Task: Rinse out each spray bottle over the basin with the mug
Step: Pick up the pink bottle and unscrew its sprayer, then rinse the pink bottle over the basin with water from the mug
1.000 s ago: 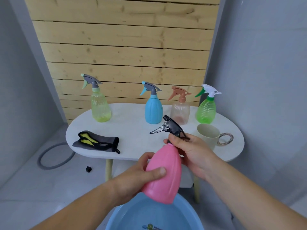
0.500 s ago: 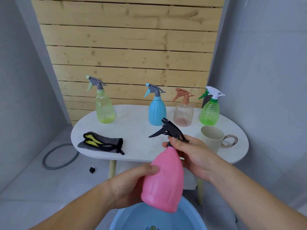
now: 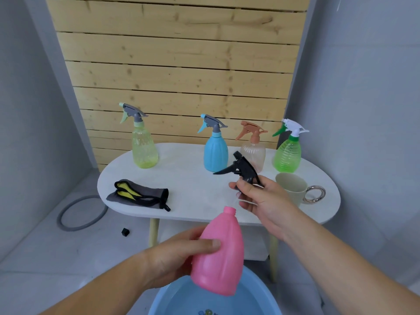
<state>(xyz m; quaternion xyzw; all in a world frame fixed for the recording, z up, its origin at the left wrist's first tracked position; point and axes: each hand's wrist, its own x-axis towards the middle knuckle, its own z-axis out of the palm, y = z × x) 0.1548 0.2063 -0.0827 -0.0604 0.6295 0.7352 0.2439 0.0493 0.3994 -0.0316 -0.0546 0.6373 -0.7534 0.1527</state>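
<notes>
My left hand (image 3: 179, 255) grips a pink spray bottle (image 3: 221, 255) by its body, upright above the blue basin (image 3: 163, 298). Its neck is bare and open. My right hand (image 3: 261, 198) holds the black trigger head (image 3: 242, 169), lifted clear of the bottle, above the table. A beige mug (image 3: 293, 187) with a metal ring handle stands on the white table (image 3: 197, 185) just right of that hand. Along the table's back stand a yellow bottle (image 3: 143, 148), a blue bottle (image 3: 214, 153), a peach bottle (image 3: 254, 153) and a green bottle (image 3: 287, 155), each with its sprayer on.
A grey and yellow cloth pouch (image 3: 138, 195) lies on the table's left front. A grey hose ring (image 3: 81, 212) and a small black cap (image 3: 125, 231) lie on the floor at the left. Wooden slats back the table; grey walls stand on both sides.
The black trigger head has come off the pink bottle; my right hand has raised it up and to the right. My left hand still grips the bottle over the basin.
</notes>
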